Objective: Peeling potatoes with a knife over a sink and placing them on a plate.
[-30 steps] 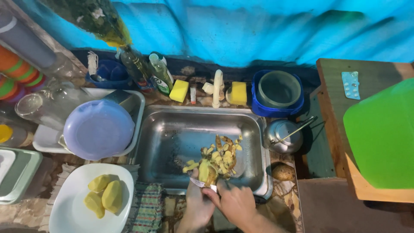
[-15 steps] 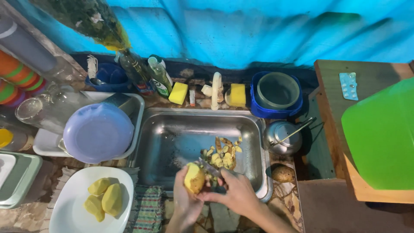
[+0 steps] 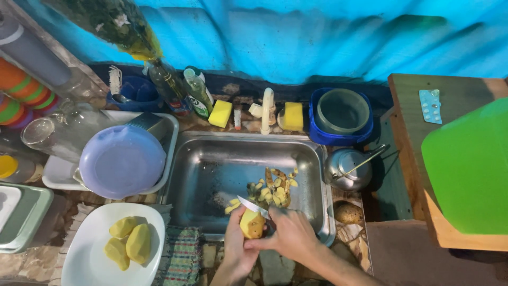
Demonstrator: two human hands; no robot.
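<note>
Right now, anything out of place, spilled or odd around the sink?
Potato peelings lie piled loose in the steel sink rather than in a container. An unpeeled potato sits alone on the counter edge right of the sink, apart from the peeled ones on the white plate. Otherwise nothing looks spilled or damaged.

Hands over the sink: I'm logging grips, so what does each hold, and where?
Left hand cups a potato from below; right hand grips a knife by its handle.

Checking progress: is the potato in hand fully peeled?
Cannot tell: the potato shows yellow flesh, but left hand and right hand hide much of it.
</note>
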